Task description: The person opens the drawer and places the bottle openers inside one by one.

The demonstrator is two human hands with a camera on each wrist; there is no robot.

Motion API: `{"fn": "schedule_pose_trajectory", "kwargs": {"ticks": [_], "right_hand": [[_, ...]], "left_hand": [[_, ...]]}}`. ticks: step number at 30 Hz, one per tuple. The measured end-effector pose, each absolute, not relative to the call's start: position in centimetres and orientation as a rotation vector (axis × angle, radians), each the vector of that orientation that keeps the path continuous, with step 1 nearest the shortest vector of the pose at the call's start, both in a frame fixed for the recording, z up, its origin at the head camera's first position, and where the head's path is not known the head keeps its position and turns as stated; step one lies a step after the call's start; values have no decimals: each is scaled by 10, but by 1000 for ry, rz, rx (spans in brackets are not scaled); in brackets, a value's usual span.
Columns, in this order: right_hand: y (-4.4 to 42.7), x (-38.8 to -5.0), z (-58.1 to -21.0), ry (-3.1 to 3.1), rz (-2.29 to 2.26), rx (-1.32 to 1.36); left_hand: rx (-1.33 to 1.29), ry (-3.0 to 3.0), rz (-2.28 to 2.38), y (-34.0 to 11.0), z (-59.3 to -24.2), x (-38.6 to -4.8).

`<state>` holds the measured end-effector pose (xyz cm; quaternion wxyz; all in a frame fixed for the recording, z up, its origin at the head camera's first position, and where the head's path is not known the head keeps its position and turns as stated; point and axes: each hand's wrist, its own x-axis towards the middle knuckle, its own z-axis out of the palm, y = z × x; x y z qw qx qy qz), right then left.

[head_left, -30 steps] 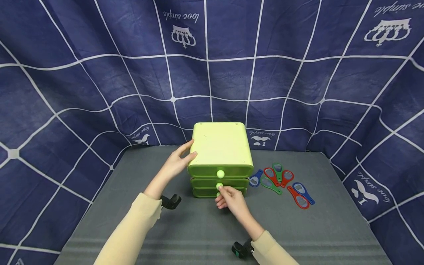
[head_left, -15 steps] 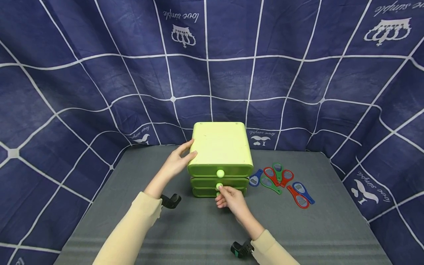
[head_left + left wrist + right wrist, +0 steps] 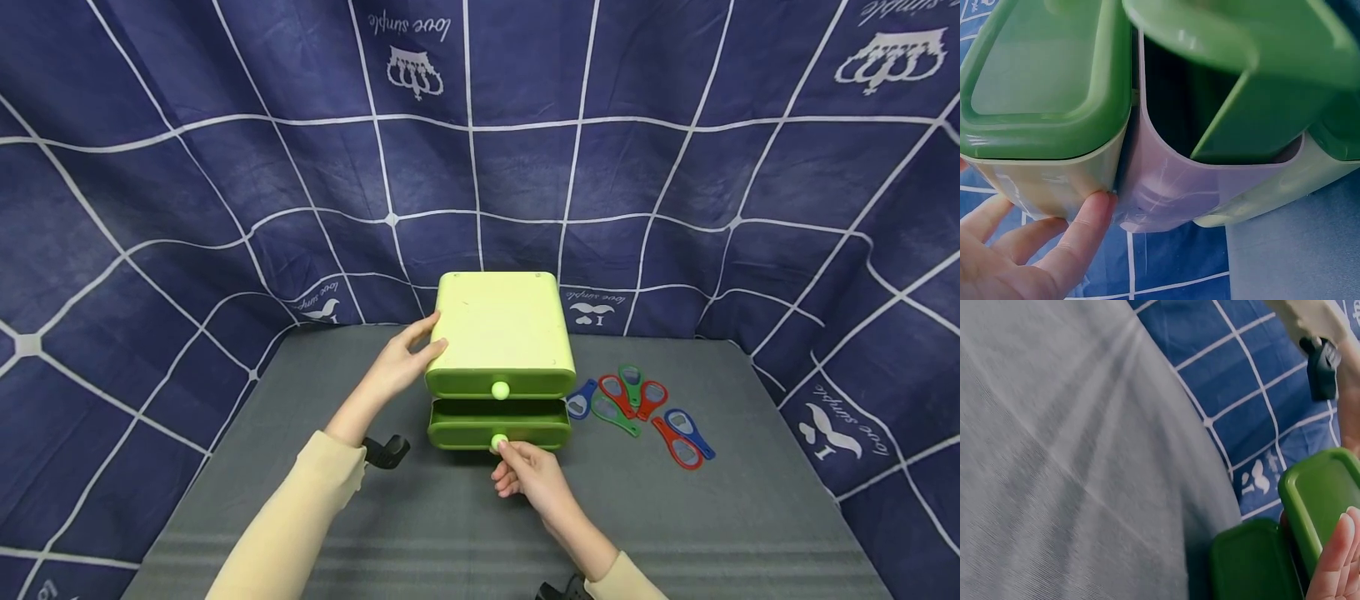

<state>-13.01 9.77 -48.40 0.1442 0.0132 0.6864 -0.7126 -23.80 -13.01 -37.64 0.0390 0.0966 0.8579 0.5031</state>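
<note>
A small drawer cabinet with a pale yellow-green top and stacked green drawers stands on the grey table. My left hand rests against its upper left side, fingers spread along the wall, as the fingers in the left wrist view also show. My right hand pinches the round light-green knob of the middle drawer. That drawer stands partly out, with a dark gap above its front. In the left wrist view, the drawer juts from a purple casing. The top drawer is closed; the bottom one is hidden in the head view.
Several flat paddle-shaped bottle openers, including a red one and a blue one, lie right of the cabinet. A blue curtain with white lines surrounds the grey tabletop at the back and sides.
The right hand has drawn the middle drawer outward toward the person, exposing its inside edge. The left hand keeps its place on the cabinet. The head view has tilted slightly.
</note>
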Motion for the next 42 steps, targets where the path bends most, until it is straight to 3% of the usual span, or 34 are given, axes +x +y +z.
{"fn": "schedule_pose_trajectory", "kwargs": {"ticks": [15, 30, 42], "right_hand": [[110, -88, -488, 1865, -2068, 90], [119, -93, -500, 1836, -1960, 99], [194, -97, -523, 2081, -1779, -32]], "left_hand": [[320, 2597, 1590, -128, -375, -239], [314, 2603, 1576, -130, -374, -240], [284, 2604, 1547, -131, -377, -239]]}}
